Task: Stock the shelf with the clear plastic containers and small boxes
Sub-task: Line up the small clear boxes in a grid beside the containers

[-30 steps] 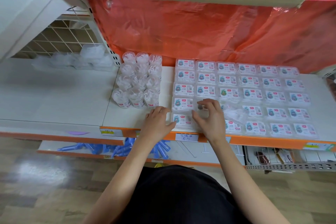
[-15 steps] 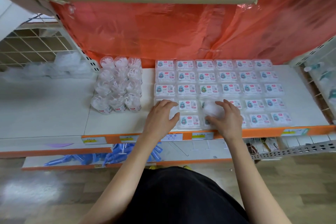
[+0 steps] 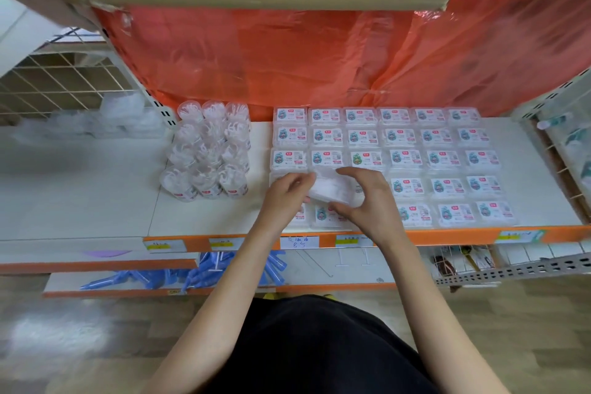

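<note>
Pinching one clear box [image 3: 329, 190] by its edges in left grip [image 3: 284, 198] and right grip [image 3: 367, 201] above packed rows [image 3: 406, 158], so could slip and knock neighbours crooked.

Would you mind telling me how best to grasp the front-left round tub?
Probably by its curved wall, coming from the front left: the round tub stands upright at the cluster's corner, with other tubs close on its right and behind.

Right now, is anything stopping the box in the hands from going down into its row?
Nothing visible does. The left hand and right hand hold the clear box just above the small boxes on the shelf. The hands hide the spot under it.
</note>
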Tool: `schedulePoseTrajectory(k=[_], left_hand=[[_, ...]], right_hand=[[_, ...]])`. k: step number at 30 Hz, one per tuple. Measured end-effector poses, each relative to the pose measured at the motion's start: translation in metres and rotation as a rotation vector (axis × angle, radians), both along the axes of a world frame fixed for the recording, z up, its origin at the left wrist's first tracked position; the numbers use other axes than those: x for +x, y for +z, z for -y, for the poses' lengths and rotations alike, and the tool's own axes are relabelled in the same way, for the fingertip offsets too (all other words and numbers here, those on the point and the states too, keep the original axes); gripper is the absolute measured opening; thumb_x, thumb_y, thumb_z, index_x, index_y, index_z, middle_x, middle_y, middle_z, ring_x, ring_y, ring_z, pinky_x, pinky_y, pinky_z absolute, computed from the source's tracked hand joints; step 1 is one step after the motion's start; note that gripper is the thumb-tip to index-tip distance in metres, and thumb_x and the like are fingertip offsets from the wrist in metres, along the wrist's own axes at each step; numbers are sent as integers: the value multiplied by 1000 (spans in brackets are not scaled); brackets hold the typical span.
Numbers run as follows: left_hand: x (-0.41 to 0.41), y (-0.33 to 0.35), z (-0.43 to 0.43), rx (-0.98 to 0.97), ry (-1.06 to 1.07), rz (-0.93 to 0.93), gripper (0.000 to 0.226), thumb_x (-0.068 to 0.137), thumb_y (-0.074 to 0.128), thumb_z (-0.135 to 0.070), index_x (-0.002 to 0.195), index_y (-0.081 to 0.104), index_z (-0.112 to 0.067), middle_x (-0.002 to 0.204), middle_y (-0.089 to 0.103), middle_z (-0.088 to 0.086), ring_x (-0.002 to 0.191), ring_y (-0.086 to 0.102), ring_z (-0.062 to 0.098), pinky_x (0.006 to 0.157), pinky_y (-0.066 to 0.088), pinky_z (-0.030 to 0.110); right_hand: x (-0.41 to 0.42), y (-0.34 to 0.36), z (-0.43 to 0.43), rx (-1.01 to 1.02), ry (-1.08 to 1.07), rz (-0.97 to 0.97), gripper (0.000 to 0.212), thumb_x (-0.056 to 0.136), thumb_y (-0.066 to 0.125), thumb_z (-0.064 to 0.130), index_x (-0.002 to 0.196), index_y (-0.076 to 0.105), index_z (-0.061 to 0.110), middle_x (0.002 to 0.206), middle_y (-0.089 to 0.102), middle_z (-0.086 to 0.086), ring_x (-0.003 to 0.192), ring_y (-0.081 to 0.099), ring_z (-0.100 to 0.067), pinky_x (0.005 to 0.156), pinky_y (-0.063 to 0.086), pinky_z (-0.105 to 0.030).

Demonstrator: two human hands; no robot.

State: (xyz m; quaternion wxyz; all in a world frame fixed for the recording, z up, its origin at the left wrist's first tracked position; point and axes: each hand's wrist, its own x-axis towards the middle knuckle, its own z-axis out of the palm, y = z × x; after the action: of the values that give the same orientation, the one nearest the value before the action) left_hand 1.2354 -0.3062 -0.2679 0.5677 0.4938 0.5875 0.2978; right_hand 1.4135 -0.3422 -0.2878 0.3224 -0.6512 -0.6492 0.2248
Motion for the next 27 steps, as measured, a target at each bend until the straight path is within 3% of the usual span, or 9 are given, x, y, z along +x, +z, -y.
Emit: schedulePoseTrajectory(k=[3,8,12,15,17,19,22,24,27], left_hand=[[-4,-1,2,-68,77,144,13,95,62,-19,107,63,-17,105,68,5,80,68,15,74,54,28],[-16,-3,4,-81,150,293,18,93,63,-6,104,64,-20,101,70,6,84,70,19,74,56,25],[-21,-2,4,-60,155,344,23,92,63,-4,102,64,-24,99,72,2,88,71,20,82,56,31],[-22,-3,3,-57,154,341,21,91,65,-6,104,65,-23,102,72,2,96,70,22,87,56,35],[-23,-2,2,-97,183,351,13,93,66,-17,105,66,-22,106,71,3,102,68,23,87,57,37],[-24,-2,-1,-134,202,348,22,94,63,-35,110,66,-20,111,71,5,103,68,22,87,57,37],[-26,-3,-8,-185,231,315,36,95,52,-51,111,67,-22,111,70,3,102,68,20,82,58,36],[-27,-4,-10,-208,240,287,34,95,53,-48,108,69,-21,109,69,4,103,67,21,81,58,37],[-26,-7,-8,-140,222,260,11,91,66,-22,101,70,-23,103,72,0,105,66,21,91,53,41]], right_hand=[[-9,2,-3,41,55,-43,57,73,84,18,125,62,20,126,61,7,117,44,-8,102,39,-31],[-22,0,-2,-11,-39,-357,61,79,83,28,132,54,27,136,52,13,124,46,1,99,37,-13],[-26,0,-9,-212,-198,-711,45,88,73,22,130,59,17,108,66,4,94,63,-5,80,49,-19],[-27,-2,-10,-239,-155,-808,26,90,69,11,116,66,12,88,67,-1,79,62,-7,73,50,-22],[-28,-3,-9,-211,-132,-832,26,89,70,8,114,66,10,88,68,-2,83,64,-10,76,51,-23],[-27,-5,-8,-159,-84,-803,28,87,71,4,113,66,11,95,70,-3,89,65,-10,77,53,-23],[-25,-6,-8,-113,3,-753,30,85,73,0,111,68,13,112,71,-3,106,66,-17,85,57,-37],[-24,-10,-8,-104,47,-670,32,85,72,-1,112,70,16,121,69,1,117,61,-13,97,51,-42],[-24,-17,-8,-96,96,-598,41,85,65,-9,112,72,20,133,63,0,134,47,-7,106,44,-40]])
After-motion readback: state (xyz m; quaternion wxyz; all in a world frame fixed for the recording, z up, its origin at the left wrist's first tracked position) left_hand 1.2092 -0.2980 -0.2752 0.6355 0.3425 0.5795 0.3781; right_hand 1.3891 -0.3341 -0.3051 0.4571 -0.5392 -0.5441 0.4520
